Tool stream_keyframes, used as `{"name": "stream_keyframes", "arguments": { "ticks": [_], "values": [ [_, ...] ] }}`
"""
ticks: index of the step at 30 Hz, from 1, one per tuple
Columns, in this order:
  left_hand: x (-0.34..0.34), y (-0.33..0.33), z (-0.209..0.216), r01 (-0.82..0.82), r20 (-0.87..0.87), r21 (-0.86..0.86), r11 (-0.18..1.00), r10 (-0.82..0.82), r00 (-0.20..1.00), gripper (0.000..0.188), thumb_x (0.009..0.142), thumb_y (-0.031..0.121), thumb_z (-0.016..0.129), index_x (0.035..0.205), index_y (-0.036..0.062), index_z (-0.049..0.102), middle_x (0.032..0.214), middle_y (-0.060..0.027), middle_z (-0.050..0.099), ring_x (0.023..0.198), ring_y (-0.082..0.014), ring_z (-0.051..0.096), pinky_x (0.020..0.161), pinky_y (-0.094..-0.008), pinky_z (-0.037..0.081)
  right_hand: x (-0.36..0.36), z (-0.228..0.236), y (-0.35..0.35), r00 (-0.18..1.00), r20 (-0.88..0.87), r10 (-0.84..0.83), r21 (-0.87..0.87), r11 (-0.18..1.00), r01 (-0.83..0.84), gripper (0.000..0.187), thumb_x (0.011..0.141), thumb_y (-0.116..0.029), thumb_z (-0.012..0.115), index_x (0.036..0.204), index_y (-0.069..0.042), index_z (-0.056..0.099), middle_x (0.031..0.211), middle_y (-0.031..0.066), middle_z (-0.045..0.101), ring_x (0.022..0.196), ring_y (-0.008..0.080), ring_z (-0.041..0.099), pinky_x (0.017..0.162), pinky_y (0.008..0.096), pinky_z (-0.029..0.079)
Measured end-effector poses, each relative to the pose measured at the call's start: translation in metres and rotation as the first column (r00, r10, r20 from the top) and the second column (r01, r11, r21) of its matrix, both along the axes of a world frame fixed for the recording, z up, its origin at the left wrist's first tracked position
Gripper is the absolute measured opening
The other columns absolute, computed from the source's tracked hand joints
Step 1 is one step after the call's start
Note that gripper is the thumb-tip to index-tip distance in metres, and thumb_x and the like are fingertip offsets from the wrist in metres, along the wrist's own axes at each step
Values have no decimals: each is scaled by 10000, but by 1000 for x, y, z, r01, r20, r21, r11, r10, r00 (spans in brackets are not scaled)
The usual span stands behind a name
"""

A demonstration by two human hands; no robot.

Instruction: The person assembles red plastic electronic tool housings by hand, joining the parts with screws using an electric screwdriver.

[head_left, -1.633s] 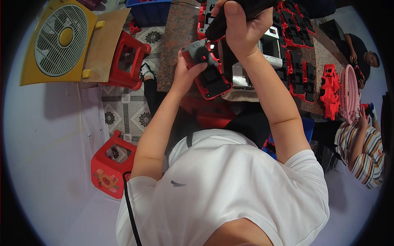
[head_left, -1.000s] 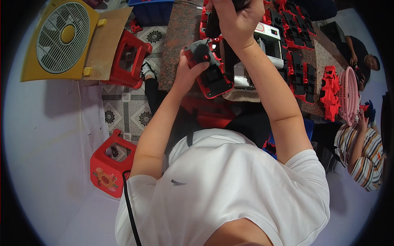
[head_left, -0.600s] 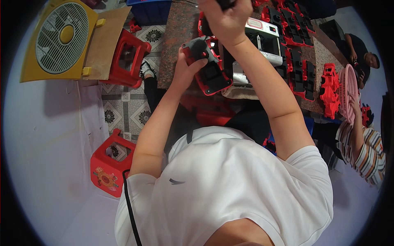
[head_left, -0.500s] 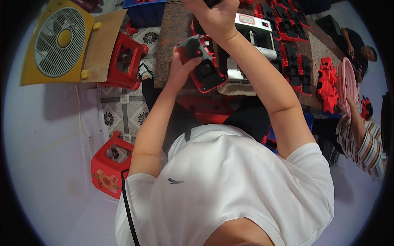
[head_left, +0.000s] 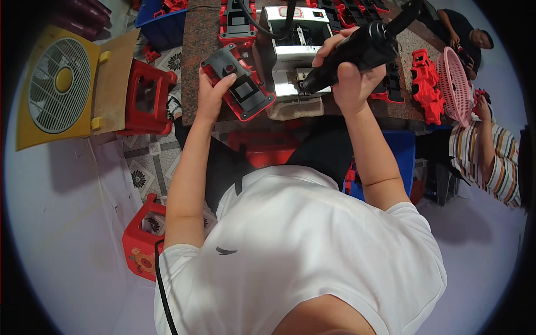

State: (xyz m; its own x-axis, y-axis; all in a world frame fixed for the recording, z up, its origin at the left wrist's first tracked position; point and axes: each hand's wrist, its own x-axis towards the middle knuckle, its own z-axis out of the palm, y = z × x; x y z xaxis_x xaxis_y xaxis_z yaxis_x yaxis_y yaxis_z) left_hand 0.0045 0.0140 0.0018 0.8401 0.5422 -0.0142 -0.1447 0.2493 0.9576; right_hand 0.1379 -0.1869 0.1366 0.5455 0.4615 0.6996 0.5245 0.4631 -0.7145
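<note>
My left hand [head_left: 210, 100] is closed on the edge of a red and black plastic toy car body [head_left: 243, 92], tilted over the near left of the table. Its black underside faces up. My right hand [head_left: 360, 81] grips a black electric screwdriver [head_left: 353, 54], with the cable running off to the upper right. The screwdriver's tip points down and left at the front of a silver and white screw feeder box [head_left: 286, 58]. Whether the tip touches the feeder I cannot tell. A cloth pad [head_left: 296, 109] lies under the feeder's near end.
More red and black toy bodies [head_left: 237, 23] rest behind and to the right. Red plastic parts [head_left: 426, 84] and a pink basket [head_left: 453, 84] stand at the right, near a person in a striped shirt [head_left: 491, 156]. To the left are a yellow fan [head_left: 61, 81] and red stools [head_left: 146, 97].
My right hand has come down from the far side with the screwdriver to the feeder's front. The toy body in my left hand has turned, showing more of its underside.
</note>
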Motion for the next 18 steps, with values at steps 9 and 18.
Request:
{"name": "stream_keyframes", "arguments": {
  "ticks": [9, 18],
  "values": [
    [-3, 3, -1, -39, -6, 2, 999, 39, 999, 551, 793, 124, 689, 1245, 34, 387, 1140, -103, 559, 1040, -179, 571, 920, -323, 461, 15, 25, 32, 952, -302, 55, -90, 992, -86, 451, 873, -436, 671, 998, -31, 517, 726, 84, 611, 560, 141, 595, 503, 283, 500],
    [0, 1, 1, -30, 9, -22, 999, 30, 1000, 591, 787, 107, 693, 1278, 35, 372, 1138, -83, 569, 1049, -169, 567, 948, -324, 437, -25, 47, 141, 982, -94, 165, 364, 924, -120, 314, 926, -314, 629, 938, -38, 480, 708, 63, 603, 553, 109, 558, 517, 261, 482]
  ]
}}
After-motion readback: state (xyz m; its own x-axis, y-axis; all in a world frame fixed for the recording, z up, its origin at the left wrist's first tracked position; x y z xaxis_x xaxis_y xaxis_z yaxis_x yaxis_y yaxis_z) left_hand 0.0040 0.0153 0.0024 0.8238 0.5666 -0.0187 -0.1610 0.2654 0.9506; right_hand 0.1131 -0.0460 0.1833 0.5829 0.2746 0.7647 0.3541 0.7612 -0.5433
